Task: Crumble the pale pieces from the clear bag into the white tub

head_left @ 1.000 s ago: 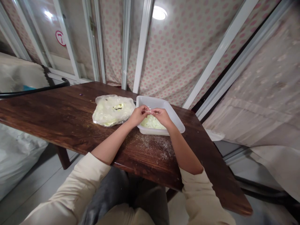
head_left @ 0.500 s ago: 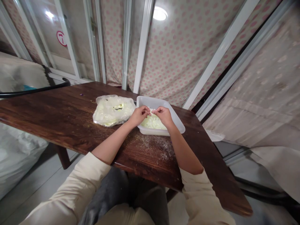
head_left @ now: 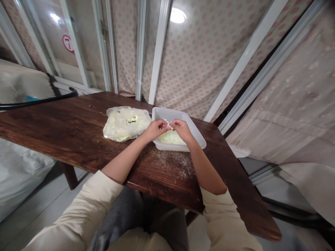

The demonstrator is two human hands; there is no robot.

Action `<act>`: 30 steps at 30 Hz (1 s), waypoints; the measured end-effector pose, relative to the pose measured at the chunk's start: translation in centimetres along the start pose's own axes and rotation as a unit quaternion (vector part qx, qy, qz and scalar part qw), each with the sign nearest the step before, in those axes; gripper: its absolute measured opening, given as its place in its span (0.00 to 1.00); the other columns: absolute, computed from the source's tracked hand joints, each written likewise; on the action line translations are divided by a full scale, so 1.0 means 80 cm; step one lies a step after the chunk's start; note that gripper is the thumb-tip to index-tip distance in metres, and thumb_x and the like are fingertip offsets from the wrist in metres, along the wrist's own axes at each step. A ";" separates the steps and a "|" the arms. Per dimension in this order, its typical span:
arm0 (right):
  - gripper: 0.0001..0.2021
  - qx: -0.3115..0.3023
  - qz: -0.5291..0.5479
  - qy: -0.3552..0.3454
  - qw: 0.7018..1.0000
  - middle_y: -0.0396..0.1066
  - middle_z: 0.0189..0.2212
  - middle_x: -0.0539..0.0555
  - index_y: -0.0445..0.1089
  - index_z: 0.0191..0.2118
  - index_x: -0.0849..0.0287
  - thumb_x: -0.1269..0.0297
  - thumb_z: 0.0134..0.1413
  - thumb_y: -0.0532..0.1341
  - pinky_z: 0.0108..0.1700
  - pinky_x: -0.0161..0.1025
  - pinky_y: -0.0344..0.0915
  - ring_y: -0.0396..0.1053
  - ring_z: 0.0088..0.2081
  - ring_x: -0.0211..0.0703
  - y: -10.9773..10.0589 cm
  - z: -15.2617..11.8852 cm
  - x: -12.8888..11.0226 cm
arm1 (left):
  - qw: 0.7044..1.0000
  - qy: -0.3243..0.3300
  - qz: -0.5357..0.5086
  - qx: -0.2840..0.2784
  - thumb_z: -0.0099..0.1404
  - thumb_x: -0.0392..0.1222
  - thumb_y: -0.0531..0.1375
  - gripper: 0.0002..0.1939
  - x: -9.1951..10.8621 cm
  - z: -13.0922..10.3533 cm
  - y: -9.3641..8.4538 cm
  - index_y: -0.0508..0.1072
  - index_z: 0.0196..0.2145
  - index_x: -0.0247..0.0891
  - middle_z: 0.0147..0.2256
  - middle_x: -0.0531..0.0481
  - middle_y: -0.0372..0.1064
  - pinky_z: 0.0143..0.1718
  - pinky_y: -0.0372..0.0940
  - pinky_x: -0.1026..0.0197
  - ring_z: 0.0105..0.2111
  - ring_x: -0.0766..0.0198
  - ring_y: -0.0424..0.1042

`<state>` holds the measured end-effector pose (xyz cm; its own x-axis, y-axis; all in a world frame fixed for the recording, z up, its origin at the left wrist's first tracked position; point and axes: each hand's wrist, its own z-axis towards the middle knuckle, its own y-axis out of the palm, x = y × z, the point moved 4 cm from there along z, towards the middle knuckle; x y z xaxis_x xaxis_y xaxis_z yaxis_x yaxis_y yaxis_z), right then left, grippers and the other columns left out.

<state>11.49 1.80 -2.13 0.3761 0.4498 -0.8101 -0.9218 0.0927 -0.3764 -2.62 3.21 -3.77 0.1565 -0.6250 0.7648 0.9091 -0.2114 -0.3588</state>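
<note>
A small whitish piece [head_left: 168, 124], too small to make out its kind, is pinched between the fingertips of both hands. My left hand [head_left: 157, 129] is closed on it from the left, and my right hand [head_left: 181, 129] grips it from the right. Both are held above a white plastic tub [head_left: 197, 134]. Pale green-white shredded pieces [head_left: 171, 137] cover the tub's bottom. Left of the tub lies a clear plastic bag [head_left: 117, 122] with pale yellowish-green contents and a torn opening in its top.
The dark wooden table [head_left: 65, 122] has whitish crumbs [head_left: 172, 162] scattered in front of the tub. Behind it stand framed glass panels with a dotted curtain [head_left: 188, 66]. A big white plastic bag [head_left: 21, 177] sits at the left, beside the table.
My hands have drawn slightly closer together, and more of the whitish piece shows between the fingertips. The bag and tub are unmoved on the table.
</note>
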 end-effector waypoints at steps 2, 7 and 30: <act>0.17 0.043 -0.010 -0.003 0.999 0.60 0.18 0.47 0.61 0.21 0.58 0.50 0.47 0.59 0.30 0.35 0.58 0.60 0.24 0.36 -0.006 0.002 0.004 | 1.000 0.002 0.020 0.011 0.55 0.45 0.59 0.11 0.000 0.000 -0.001 0.71 0.31 0.33 0.27 0.52 0.68 0.29 0.59 0.66 0.25 0.70 0.62; 0.09 0.126 -0.128 -0.051 0.982 0.62 0.25 0.49 0.62 0.28 0.59 0.60 0.45 0.61 0.34 0.37 0.60 0.61 0.28 0.37 -0.015 0.002 0.013 | 0.998 -0.007 0.051 0.034 0.56 0.38 0.55 0.09 -0.004 0.001 -0.005 0.72 0.33 0.32 0.28 0.51 0.70 0.30 0.59 0.65 0.26 0.70 0.63; 0.07 -0.024 -0.277 -0.178 0.944 0.67 0.31 0.54 0.66 0.31 0.59 0.64 0.57 0.53 0.36 0.36 0.58 0.64 0.35 0.42 0.010 -0.007 -0.009 | 0.995 -0.075 0.003 0.062 0.52 0.48 0.62 0.14 -0.006 0.000 -0.006 0.71 0.25 0.33 0.20 0.52 0.66 0.25 0.57 0.65 0.21 0.69 0.63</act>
<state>10.53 1.07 -2.14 0.7360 0.6152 -0.2826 -0.5837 0.3652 -0.7252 -3.15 3.58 -3.93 0.2090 -0.5041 0.8380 0.9474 -0.1079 -0.3013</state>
